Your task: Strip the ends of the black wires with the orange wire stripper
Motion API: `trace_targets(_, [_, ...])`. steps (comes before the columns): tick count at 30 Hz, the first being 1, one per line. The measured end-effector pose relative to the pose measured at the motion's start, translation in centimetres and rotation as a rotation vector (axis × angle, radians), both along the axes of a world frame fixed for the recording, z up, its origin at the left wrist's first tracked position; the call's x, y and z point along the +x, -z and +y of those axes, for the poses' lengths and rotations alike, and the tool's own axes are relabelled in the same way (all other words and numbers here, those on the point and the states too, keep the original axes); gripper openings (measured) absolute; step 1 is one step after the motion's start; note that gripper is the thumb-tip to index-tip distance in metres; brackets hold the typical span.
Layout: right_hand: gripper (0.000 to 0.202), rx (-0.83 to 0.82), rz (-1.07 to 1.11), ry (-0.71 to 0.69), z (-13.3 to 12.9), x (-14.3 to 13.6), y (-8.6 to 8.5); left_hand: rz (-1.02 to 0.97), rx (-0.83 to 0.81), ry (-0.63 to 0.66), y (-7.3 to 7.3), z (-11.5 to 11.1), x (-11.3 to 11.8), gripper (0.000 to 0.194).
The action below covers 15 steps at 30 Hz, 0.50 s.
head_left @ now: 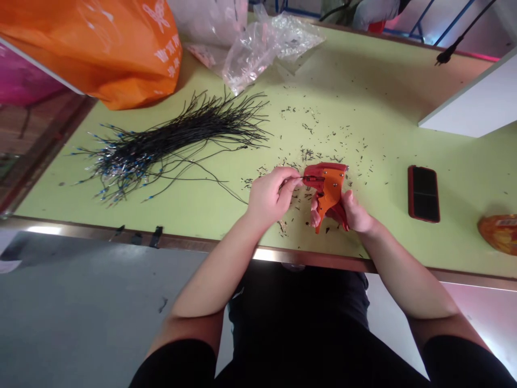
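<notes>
Head view: the left hand pinches a black wire, its end hard to make out against the wire stripper over the table. The right hand grips the wire stripper, some fingers hidden. An orange bag is cut off.

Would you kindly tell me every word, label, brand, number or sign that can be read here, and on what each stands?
No text reads clearly enough to quote.
Large orange bag: white characters, too blurred to read, and a white butterfly-like emblem.
Rounded, amber see-through container: pale label, too small to read.
Red-and-orange hand tool: no lettering can be made out.
</notes>
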State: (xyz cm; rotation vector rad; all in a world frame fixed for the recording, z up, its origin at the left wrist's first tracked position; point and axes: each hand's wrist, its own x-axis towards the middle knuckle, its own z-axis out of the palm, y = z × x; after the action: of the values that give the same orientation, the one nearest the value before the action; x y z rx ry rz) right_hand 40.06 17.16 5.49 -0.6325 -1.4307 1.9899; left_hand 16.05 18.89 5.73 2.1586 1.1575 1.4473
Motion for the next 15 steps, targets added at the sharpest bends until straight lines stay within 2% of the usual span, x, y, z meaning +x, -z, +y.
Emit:
trace_targets(7, [0.071, -0.021, 0.031, 0.084, -0.2, -0.7, 0.8, 0.089, 0.066, -0.079, -0.1, 0.4, -0.1, 0.020])
trace_targets(15, [0.068, -0.002, -0.071, 0.237, -1.1, -2.2, 0.5, 0.072, 0.068, -0.106, 0.1, 0.5, 0.0, 0.017])
